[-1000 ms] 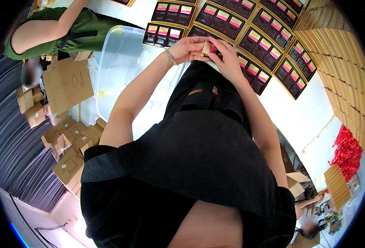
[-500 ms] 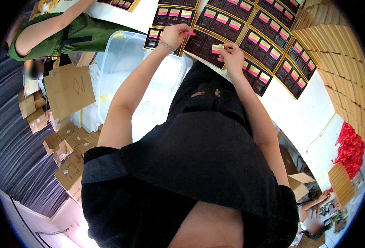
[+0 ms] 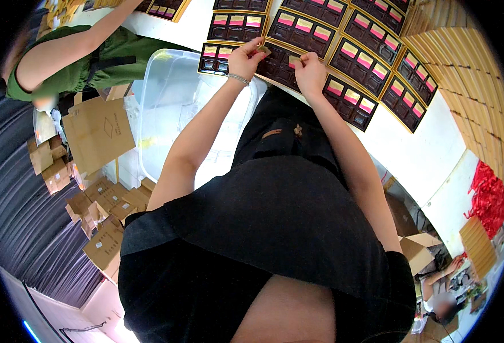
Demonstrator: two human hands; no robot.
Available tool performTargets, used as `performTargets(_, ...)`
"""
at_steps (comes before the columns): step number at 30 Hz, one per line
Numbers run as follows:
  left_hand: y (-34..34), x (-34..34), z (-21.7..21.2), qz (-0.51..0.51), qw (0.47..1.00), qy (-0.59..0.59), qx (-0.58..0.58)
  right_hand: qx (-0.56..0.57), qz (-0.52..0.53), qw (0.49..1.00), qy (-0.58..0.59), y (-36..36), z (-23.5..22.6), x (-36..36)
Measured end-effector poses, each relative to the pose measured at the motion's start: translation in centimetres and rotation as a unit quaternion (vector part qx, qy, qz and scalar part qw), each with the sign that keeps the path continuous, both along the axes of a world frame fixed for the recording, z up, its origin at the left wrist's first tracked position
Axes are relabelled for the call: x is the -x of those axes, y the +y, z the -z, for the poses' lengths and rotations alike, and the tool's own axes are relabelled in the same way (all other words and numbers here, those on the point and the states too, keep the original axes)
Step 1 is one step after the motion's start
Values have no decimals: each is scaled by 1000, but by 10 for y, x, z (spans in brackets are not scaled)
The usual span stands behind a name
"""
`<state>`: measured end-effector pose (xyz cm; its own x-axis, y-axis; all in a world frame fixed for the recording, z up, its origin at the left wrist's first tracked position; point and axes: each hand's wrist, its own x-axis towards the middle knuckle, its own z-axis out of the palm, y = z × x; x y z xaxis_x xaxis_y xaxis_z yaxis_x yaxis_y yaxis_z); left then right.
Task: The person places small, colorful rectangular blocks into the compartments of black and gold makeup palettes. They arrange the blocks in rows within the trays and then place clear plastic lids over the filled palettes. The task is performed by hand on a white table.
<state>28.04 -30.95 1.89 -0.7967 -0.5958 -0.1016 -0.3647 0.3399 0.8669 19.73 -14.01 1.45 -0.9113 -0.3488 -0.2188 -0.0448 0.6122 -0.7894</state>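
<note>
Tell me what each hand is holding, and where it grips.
Left hand pinches a small gold packet at its edge; right hand pinches another, both over a dark tray.

A single wide fisheye view looks steeply down from the person's head, over the black-clad torso, which fills the near middle of the frame. The white tabletop (image 3: 412,143) sits farther off along the upper edge and right side, where its straight edges bend toward the rim. To the left the view takes in the floor strewn with cardboard boxes (image 3: 100,223); no second view overlaps it.
</note>
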Motion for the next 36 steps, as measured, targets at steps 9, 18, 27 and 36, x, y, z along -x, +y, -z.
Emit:
performTargets(9, 33, 3, 3, 12, 943, -46, 330, -76, -89, 984, 137, 4, -4, -10)
performTargets(18, 29, -29, 0, 299, 801, -165, 492, -111, -291, 893, 324, 41, -1, -24)
performTargets(27, 21, -19, -22, 401, 763, -149, 484, -128, -301, 889, 322, 50, -4, -22)
performTargets(36, 39, -2, 4, 431, 759, -131, 470, -164, -303, 890, 298, 62, 4, -18)
